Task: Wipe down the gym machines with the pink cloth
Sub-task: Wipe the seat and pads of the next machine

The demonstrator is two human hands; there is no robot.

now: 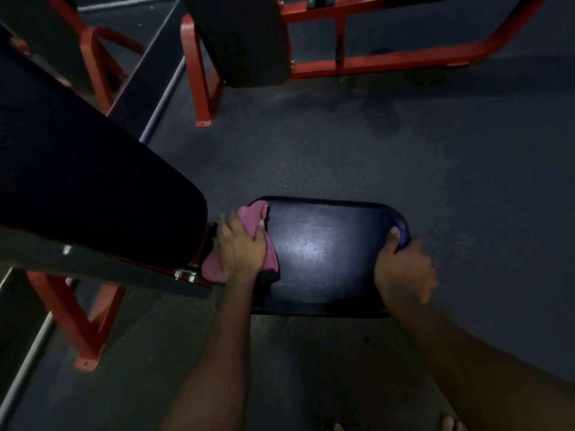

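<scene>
**Wiping the seat pad from its back edge**

The left hand (241, 250) lies palm down on the pink cloth (252, 212), which is bunched at the left edge of the black seat pad (326, 253), right where the pad meets the sloping back pad (93, 181). The thumb hooks round a fold of the cloth; the fingers reach toward the gap and are hard to make out. The right hand (404, 272) grips the pad's right edge, thumb on top and fingers curled under, steadying it.

The seat seems only just begun. Most of its sheen lies untouched to the right of the cloth. To do it well, flatten the cloth under the palm for a wider path. Draw it in overlapping strokes toward the right edge, and shift the right hand so the gripped corner gets wiped too. The seam beside the red frame (84, 321) likely traps sweat and deserves a firm pass.
</scene>
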